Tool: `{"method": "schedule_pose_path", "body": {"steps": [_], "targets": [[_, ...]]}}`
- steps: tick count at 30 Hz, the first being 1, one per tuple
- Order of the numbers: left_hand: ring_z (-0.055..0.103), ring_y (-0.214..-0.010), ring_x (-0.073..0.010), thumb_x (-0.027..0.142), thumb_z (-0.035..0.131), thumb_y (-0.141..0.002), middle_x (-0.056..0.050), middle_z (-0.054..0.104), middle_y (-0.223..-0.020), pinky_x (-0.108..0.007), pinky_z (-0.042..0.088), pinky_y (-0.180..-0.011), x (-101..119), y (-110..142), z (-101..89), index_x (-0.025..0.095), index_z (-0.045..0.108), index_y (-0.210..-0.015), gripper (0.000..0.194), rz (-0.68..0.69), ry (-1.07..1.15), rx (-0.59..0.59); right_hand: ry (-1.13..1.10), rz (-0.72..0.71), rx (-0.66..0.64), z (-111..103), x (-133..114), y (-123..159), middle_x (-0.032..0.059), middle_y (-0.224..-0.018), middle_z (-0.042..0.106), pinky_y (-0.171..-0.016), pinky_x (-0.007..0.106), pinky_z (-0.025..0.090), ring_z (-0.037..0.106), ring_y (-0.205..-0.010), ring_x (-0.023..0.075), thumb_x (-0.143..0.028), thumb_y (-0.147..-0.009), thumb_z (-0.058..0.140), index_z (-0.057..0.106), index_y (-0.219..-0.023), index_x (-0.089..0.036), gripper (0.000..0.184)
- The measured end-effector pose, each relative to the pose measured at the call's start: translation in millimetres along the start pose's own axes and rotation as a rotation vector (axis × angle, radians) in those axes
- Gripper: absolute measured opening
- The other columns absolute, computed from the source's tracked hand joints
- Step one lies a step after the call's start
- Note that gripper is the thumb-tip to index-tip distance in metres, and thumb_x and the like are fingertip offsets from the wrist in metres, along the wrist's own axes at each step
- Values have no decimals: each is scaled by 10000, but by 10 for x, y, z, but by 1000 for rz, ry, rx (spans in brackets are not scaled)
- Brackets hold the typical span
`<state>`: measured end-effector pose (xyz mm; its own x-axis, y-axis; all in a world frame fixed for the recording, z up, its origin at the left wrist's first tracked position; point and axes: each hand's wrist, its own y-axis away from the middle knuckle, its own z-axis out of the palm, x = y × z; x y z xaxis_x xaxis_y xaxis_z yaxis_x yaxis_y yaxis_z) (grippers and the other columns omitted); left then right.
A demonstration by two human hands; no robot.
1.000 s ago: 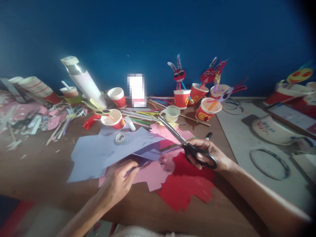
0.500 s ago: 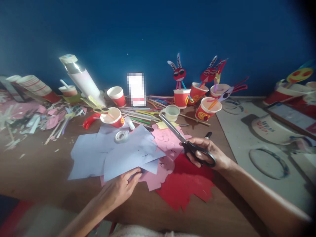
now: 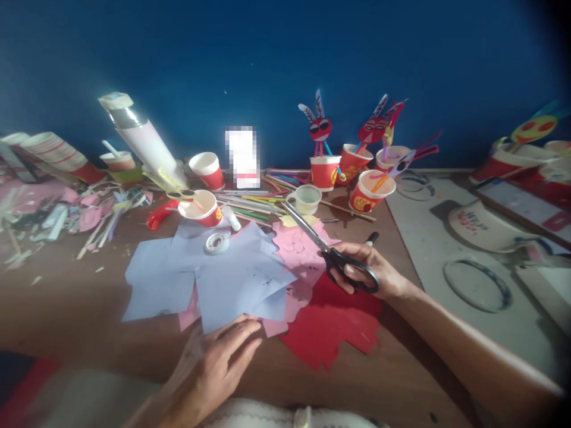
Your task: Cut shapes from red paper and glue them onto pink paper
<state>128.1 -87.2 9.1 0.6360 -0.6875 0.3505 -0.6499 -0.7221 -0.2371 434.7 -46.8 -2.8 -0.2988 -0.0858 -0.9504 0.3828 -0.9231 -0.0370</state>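
Note:
Black-handled scissors (image 3: 332, 252) are in my right hand (image 3: 368, 267), blades together and pointing up and left over the pink paper (image 3: 301, 246). My left hand (image 3: 225, 353) is at the near edge of the pale blue paper sheets (image 3: 241, 285), fingers stretched out and slightly apart, with nothing visible in them. Whether its fingertips touch the paper I cannot tell. Red paper (image 3: 334, 324) with a jagged cut edge lies below the scissors. On the blue sheets rests a roll of clear tape (image 3: 216, 242). A black marker (image 3: 372, 238) is partly hidden behind my right hand.
Paper cups holding stick figures (image 3: 325, 172) stand along the blue wall. A red-handled tool (image 3: 160, 215), a cup (image 3: 203, 209) and a small green cup (image 3: 307, 199) sit behind the paper. Scraps (image 3: 96, 214) and a white bottle (image 3: 149, 148) are left; a grey board (image 3: 428, 238) is right.
My left hand has drawn back toward me from the blue paper, its fingers now freer of the sheet. The top blue sheet has turned and shifted nearer. The scissors stay in my right hand.

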Motion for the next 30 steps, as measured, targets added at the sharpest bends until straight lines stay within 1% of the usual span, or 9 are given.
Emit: {"method": "schedule_pose_path", "body": {"steps": [3, 6, 9, 12, 16, 20, 22, 27, 30], "targets": [[715, -742, -194, 287, 518, -876, -61, 747, -872, -245, 560, -682, -41, -1, 81, 187, 595, -1073, 234, -62, -108, 108, 8, -3, -6, 10, -2, 4, -9, -594, 570, -429, 220, 277, 448, -416, 76, -416, -749, 699, 630, -946, -117, 364], [708, -657, -197, 344, 527, -870, -54, 744, -782, -262, 558, -644, -94, -30, 140, 181, 619, -1012, 235, -134, -159, 228, 15, 3, -21, 8, 10, 8, -11, -585, 568, -427, 217, 282, 450, -416, 77, -407, -756, 695, 627, -976, -114, 372], [681, -575, -173, 356, 535, -861, -32, 725, -718, -250, 542, -587, -121, -98, 158, 181, 639, -902, 208, -194, -127, 221, 18, 12, -31, 0, 27, 10, -11, -591, 569, -424, 212, 290, 454, -419, 75, -401, -764, 688, 625, -995, -116, 372], [674, -552, -191, 386, 585, -819, -36, 723, -678, -257, 514, -519, -119, -186, 170, 187, 655, -770, 216, -236, -198, 187, 23, 24, -33, -9, 41, 9, -5, -597, 575, -420, 210, 292, 461, -423, 76, -403, -763, 689, 625, -996, -115, 375], [666, -569, -182, 234, 572, -824, -25, 723, -655, -253, 495, -551, -111, -283, 156, 205, 667, -704, 156, -154, -243, 178, 23, 45, -28, -17, 55, 10, -6, -594, 573, -414, 211, 301, 464, -421, 80, -414, -753, 696, 619, -986, -115, 386], [652, -667, -184, 111, 517, -824, -42, 703, -699, -288, 495, -673, -111, -268, 115, 187, 659, -775, 169, -52, -213, 245, 22, 67, -22, -10, 52, 14, -10, -591, 567, -397, 202, 305, 460, -413, 76, -410, -752, 696, 611, -975, -122, 374], [638, -682, -184, 86, 508, -820, -45, 687, -718, -291, 487, -668, -104, -215, 139, 184, 649, -817, 171, -6, -186, 225, 23, 74, -19, -2, 43, 15, -15, -575, 559, -395, 199, 302, 456, -413, 75, -402, -762, 688, 613, -968, -122, 355], [595, -544, -136, 59, 435, -848, -5, 629, -627, -234, 439, -536, -94, -70, 291, 200, 639, -824, 249, -11, -127, 15, 20, 70, -8, 4, 24, 18, -11, -582, 568, -400, 196, 304, 469, -420, 74, -404, -755, 694, 612, -940, -123, 347], [556, -493, -131, 52, 432, -844, 6, 578, -558, -233, 405, -503, -130, -31, 304, 210, 631, -731, 278, -16, -172, 25, 18, 74, -2, -1, 21, 23, -6, -598, 581, -398, 192, 306, 473, -418, 71, -389, -752, 700, 612, -947, -124, 340]]}}
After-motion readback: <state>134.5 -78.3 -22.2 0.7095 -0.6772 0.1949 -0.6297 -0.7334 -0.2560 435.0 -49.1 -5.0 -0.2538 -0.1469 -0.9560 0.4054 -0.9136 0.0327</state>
